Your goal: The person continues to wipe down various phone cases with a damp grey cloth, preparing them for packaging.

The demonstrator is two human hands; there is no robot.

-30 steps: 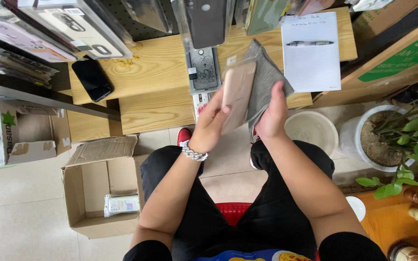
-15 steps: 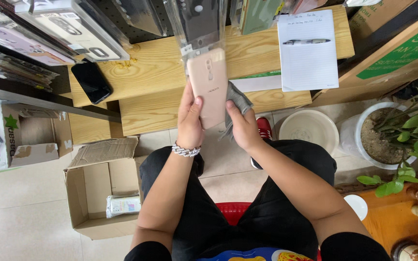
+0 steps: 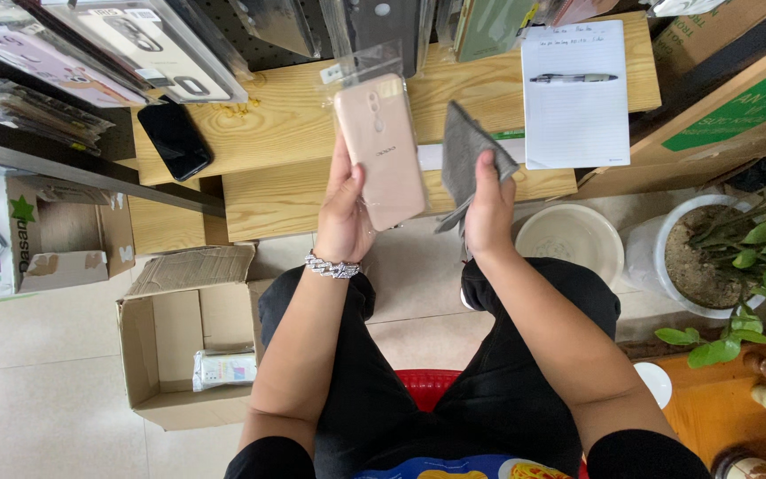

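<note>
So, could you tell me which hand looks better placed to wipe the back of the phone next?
Probably the right hand: it already grips the grey cloth just beside the phone. The left hand is busy holding the phone upright, back facing the camera.

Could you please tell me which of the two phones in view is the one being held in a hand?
The gold phone, held back-up in the left hand. The black phone lies alone on the wooden bench, touched by neither hand.

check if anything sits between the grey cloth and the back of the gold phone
Nothing visible does. The left hand holds the gold phone upright, the right hand holds the grey cloth beside it, with only an open gap between.
</note>
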